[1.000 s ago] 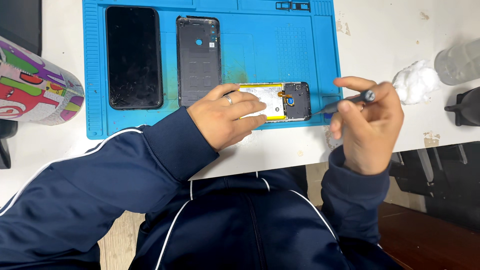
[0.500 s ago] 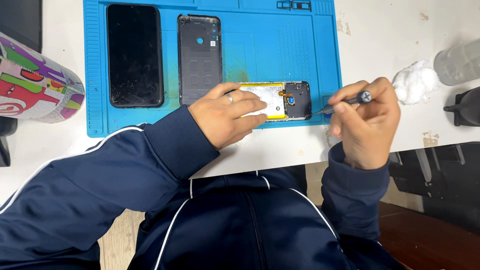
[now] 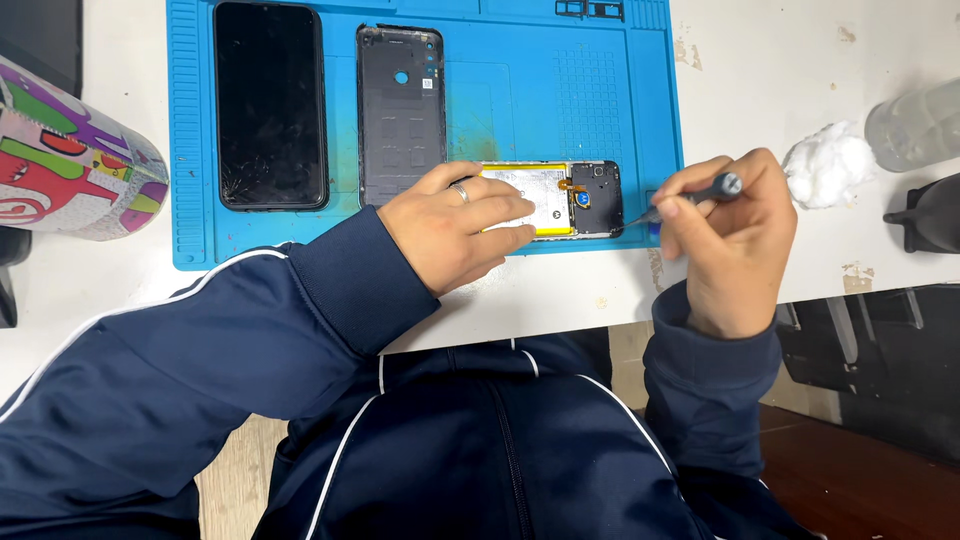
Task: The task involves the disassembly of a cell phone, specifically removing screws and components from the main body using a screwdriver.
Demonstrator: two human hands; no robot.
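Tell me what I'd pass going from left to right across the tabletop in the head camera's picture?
Colourful patterned cylinder → black phone lying screen up → dark back cover → left hand → opened phone body → right hand with a screwdriver → white cotton wad → clear bottle.

— Where does your one camera sit?

— On your head, looking almost straight down past your chest at the table edge. It is close: your sleeves fill the lower half.

— What does it take in?

— The blue mat (image 3: 640, 110) runs toward twelve o'clock and is cut off at the top. Your left hand (image 3: 455, 235) lies near centre, your right hand (image 3: 730, 240) at three o'clock.
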